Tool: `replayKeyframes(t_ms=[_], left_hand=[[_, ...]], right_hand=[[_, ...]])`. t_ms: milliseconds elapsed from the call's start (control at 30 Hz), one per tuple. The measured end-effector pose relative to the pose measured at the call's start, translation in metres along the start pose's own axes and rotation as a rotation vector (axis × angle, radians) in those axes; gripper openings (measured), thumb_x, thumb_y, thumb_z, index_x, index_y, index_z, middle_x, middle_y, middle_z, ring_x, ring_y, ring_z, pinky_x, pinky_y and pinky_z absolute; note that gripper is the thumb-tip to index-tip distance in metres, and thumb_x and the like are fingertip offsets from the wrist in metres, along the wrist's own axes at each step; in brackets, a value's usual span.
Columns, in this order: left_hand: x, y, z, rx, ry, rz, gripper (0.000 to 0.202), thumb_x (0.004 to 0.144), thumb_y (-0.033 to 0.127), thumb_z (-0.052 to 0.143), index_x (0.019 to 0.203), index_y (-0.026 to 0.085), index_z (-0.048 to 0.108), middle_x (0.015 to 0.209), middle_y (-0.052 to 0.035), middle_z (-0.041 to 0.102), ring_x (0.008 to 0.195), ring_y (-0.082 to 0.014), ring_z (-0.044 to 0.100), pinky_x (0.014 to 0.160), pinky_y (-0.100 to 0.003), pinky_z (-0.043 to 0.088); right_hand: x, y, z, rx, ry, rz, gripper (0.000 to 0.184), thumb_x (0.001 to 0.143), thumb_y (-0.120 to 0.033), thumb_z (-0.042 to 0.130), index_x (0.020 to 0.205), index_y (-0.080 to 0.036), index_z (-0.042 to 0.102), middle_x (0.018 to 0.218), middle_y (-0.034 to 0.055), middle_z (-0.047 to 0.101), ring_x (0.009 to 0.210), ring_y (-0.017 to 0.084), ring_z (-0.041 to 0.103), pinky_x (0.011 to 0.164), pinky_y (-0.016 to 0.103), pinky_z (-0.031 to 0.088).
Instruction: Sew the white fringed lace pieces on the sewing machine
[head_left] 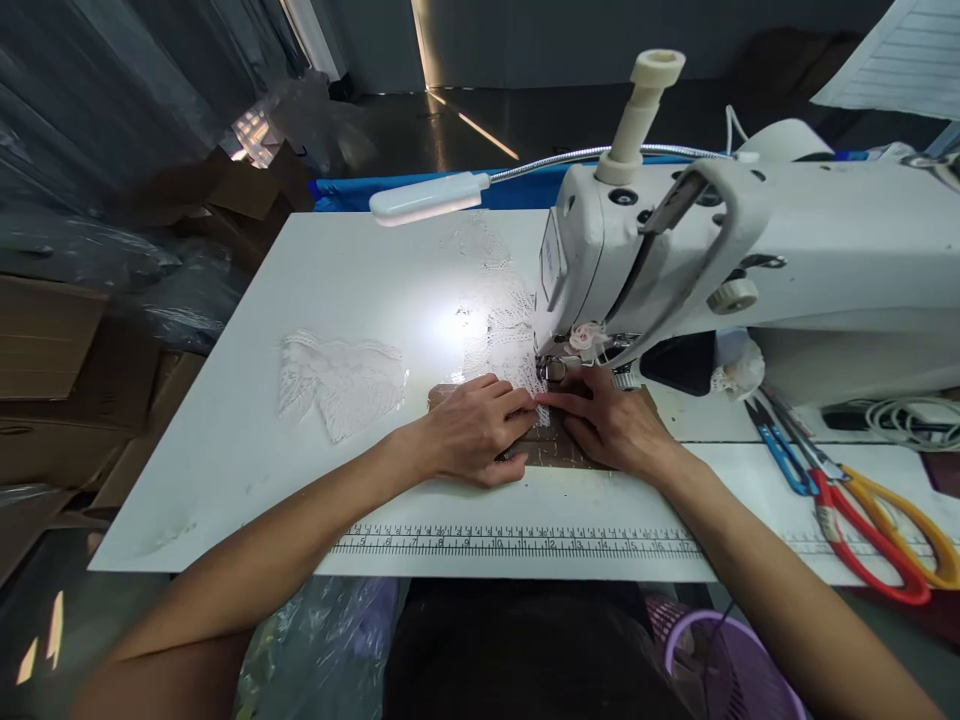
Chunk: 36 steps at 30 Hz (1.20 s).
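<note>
My left hand [480,425] lies on the white table [247,420] just in front of the presser foot [553,371] of a white sewing machine [750,250]. Its fingers are curled and press down on a strip of white lace [510,345] that runs back under the machine head. My right hand [611,420] rests right beside it, fingers pressed together, with the forefinger pointing left onto the lace edge at the foot. A brown patch [551,450] shows beneath both hands.
A loose piece of white lace [341,380] lies to the left. A gooseneck lamp [427,197] lights the work. Blue snips [780,450], red scissors [862,530] and yellow scissors [911,520] lie at right. A printed ruler [517,543] runs along the table's front edge. A purple basket [727,660] stands below.
</note>
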<state>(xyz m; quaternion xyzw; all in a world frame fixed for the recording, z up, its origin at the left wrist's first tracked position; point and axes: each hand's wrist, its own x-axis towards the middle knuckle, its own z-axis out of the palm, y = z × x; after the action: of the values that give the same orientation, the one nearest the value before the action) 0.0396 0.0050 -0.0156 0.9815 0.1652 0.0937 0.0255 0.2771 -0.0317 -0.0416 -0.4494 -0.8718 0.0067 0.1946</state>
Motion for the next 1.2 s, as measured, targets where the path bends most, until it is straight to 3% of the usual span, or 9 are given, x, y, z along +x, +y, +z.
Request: replayKeyframes(t_ms=[367, 533, 833, 1067, 1200], left_hand=[[0.002, -0.001, 0.005, 0.04, 0.017, -0.066, 0.047, 0.089, 0.042, 0.05, 0.119, 0.008, 0.062, 0.11, -0.0141, 0.063, 0.087, -0.0244, 0.057, 0.084, -0.042, 0.043], [0.004, -0.002, 0.006, 0.051, 0.013, -0.078, 0.049, 0.089, 0.043, 0.049, 0.121, 0.008, 0.061, 0.116, -0.0152, 0.062, 0.092, -0.0261, 0.057, 0.087, -0.044, 0.042], [0.006, -0.008, 0.008, 0.032, 0.02, -0.092, 0.052, 0.089, 0.046, 0.049, 0.122, 0.006, 0.058, 0.126, -0.0178, 0.058, 0.1, -0.029, 0.057, 0.088, -0.045, 0.042], [0.007, -0.013, 0.009, 0.001, 0.047, -0.121, 0.053, 0.088, 0.046, 0.052, 0.125, 0.008, 0.058, 0.131, -0.0178, 0.055, 0.103, -0.0287, 0.058, 0.089, -0.044, 0.041], [0.008, -0.014, 0.009, -0.004, 0.04, -0.139, 0.057, 0.089, 0.048, 0.051, 0.127, 0.006, 0.056, 0.134, -0.019, 0.054, 0.106, -0.0294, 0.057, 0.09, -0.045, 0.041]], right_hand=[[0.007, -0.008, 0.004, -0.191, -0.028, 0.119, 0.038, 0.093, -0.024, 0.048, 0.126, -0.024, 0.067, 0.107, 0.0134, 0.065, 0.076, 0.024, 0.061, 0.057, 0.031, 0.046], [0.004, -0.006, 0.001, -0.053, -0.039, 0.046, 0.041, 0.094, -0.02, 0.043, 0.128, -0.023, 0.065, 0.112, 0.0141, 0.063, 0.083, 0.024, 0.06, 0.061, 0.033, 0.05], [0.002, -0.005, -0.003, -0.025, -0.028, 0.043, 0.039, 0.094, -0.023, 0.044, 0.125, -0.023, 0.067, 0.106, 0.0135, 0.065, 0.084, 0.025, 0.061, 0.065, 0.036, 0.051], [0.005, -0.011, -0.001, -0.056, -0.009, 0.068, 0.039, 0.094, -0.022, 0.043, 0.126, -0.019, 0.065, 0.107, 0.0143, 0.065, 0.096, 0.03, 0.06, 0.07, 0.038, 0.052], [0.003, -0.01, -0.006, 0.046, -0.032, 0.117, 0.039, 0.095, -0.022, 0.043, 0.128, -0.019, 0.063, 0.113, 0.016, 0.063, 0.098, 0.03, 0.062, 0.075, 0.041, 0.055]])
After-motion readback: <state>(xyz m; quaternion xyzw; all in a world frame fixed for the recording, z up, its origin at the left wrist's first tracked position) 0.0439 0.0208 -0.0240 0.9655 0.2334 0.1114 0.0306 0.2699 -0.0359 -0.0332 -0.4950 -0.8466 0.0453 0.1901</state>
